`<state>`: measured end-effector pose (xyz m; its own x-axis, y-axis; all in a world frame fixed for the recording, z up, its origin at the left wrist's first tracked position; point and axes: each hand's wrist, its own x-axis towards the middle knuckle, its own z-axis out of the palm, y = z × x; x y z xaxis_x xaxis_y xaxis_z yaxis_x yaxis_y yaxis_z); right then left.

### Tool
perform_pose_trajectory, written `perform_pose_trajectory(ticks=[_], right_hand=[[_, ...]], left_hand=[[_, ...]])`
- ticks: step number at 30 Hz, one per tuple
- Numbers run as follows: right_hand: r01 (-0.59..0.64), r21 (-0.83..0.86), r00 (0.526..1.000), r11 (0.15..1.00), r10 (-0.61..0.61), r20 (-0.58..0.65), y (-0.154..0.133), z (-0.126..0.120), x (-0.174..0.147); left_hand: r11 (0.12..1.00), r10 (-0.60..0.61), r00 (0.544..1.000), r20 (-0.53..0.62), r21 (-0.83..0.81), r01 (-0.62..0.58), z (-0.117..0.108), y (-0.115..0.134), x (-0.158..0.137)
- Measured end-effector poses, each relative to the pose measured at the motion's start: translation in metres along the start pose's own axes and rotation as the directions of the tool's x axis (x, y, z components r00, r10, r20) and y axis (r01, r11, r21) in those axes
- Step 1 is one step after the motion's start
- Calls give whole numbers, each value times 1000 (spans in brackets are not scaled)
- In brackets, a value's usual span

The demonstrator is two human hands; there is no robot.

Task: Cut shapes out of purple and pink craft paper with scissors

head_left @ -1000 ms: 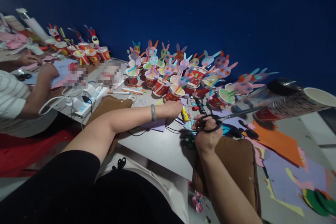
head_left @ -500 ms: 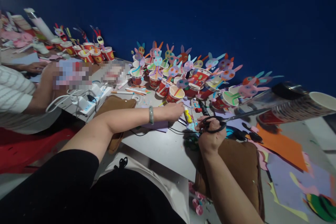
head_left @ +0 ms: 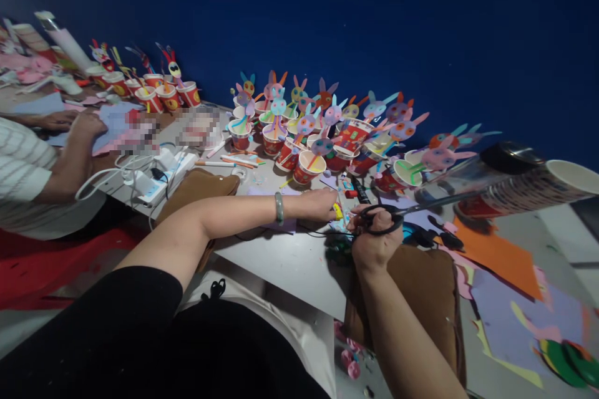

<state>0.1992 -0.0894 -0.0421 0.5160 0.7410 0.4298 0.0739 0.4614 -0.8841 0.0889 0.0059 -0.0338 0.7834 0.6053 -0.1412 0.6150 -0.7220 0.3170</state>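
Right hand (head_left: 377, 244) around scissors (head_left: 398, 212), left hand (head_left: 319, 204) by yellow object (head_left: 337, 212) (grip unclear), room on tabletop (head_left: 292, 269) toward near edge (head_left: 281, 287).

White cables (head_left: 103, 169) curl left of the power strip (head_left: 175, 171), a brown cushion (head_left: 206, 184) lies just right of it, a person in a striped top (head_left: 23, 156) is farther left, and beyond the power strip stand a tall pale bottle (head_left: 70, 48) and a dark blue wall (head_left: 327, 12)

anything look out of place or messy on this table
No spill shows. The paper scraps at the right lie in a loose, overlapping jumble, and white cables tangle beside the power strip. The cup stack appears tilted, though lens distortion may explain that.
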Motion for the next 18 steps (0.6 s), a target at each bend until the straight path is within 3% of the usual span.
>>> perform_pose_trajectory(ticks=[4, 10, 18], right_hand=[[-10, 6, 1000, 1000, 10, 2, -1, 0, 0], [14, 17, 1000, 1000, -14, 5, -1, 0, 0], [-2, 35, 1000, 999, 2, 0, -3, 2, 0]], left_hand=[[1000, 21, 999, -36, -12, -21, 3, 6, -7], [993, -116, 993, -37, -8, 116, -3, 9, 5], [995, -98, 994, -56, -13, 97, -6, 11, 13]])
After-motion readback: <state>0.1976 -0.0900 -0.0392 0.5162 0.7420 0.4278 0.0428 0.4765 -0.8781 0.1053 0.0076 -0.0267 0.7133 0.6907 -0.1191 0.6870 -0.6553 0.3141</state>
